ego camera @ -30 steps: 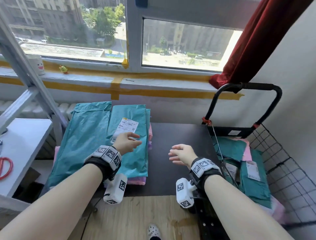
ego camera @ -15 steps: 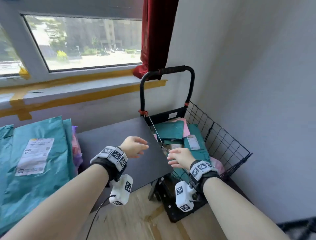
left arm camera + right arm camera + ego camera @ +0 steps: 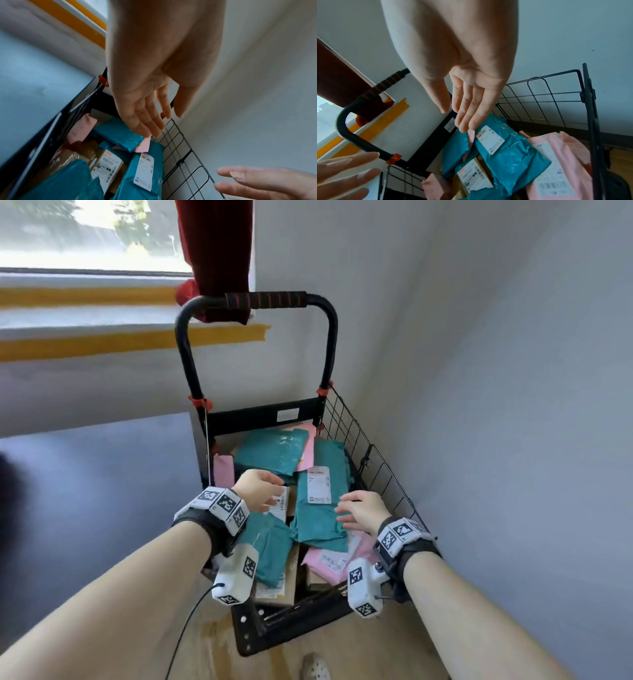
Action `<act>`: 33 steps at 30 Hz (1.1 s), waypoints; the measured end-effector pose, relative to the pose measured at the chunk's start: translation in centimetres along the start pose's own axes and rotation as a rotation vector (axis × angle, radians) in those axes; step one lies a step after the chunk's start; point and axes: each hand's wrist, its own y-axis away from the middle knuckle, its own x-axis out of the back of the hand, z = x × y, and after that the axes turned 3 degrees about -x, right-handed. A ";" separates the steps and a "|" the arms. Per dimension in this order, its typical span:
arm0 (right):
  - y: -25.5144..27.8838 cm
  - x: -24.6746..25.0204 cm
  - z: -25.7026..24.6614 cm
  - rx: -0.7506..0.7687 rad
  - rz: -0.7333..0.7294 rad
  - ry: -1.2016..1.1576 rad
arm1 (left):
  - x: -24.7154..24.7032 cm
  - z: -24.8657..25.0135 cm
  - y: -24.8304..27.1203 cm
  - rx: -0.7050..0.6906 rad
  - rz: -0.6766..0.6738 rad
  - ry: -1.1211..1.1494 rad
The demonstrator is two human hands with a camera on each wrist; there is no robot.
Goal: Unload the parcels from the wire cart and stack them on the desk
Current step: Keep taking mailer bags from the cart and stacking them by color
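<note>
A black wire cart (image 3: 363,446) stands against the wall, filled with teal, pink and brown parcels. On top lies a long teal parcel (image 3: 320,515) (image 3: 510,155) (image 3: 144,180) bearing a white label. Another teal parcel (image 3: 270,451) lies at the cart's far end, and a pink parcel (image 3: 334,563) (image 3: 559,159) near the front. Both hands hover above the pile with straight fingers, holding nothing. My left hand (image 3: 262,489) (image 3: 152,108) is over the cart's left side. My right hand (image 3: 356,510) (image 3: 464,108) is just right of the long teal parcel. The dark desk (image 3: 96,481) lies to the left.
The cart's black handle (image 3: 260,301) with a red-striped grip rises at the far end, below a dark red curtain (image 3: 215,251). A grey wall runs close along the cart's right side. Wooden floor (image 3: 359,645) and a shoe (image 3: 315,667) lie below.
The view has swung right from the desk's stacked teal parcels to the cart. Both empty hands have moved off the desk and now hang over the cart's parcels.
</note>
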 end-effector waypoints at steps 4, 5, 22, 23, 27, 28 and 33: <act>-4.3 4.0 1.1 -0.062 -0.045 -0.014 | -4.2 -0.3 -3.2 0.123 -0.007 0.065; -5.3 4.6 1.2 -0.080 -0.059 -0.034 | -4.8 -0.5 -4.1 0.149 -0.003 0.071; -24.9 2.9 3.0 -0.259 -0.110 0.139 | -8.5 -3.5 -23.1 0.320 0.020 -0.123; -25.9 2.7 3.4 -0.262 -0.100 0.154 | -8.9 -4.2 -24.0 0.337 0.023 -0.133; -28.9 2.2 4.8 -0.306 -0.098 0.181 | -10.1 -6.6 -26.7 0.369 -0.041 -0.232; -29.3 2.2 5.1 -0.326 -0.108 0.187 | -10.4 -7.1 -27.2 0.374 -0.058 -0.249; -31.6 1.8 5.9 -0.341 -0.155 0.221 | -11.3 -8.4 -29.3 0.400 -0.097 -0.197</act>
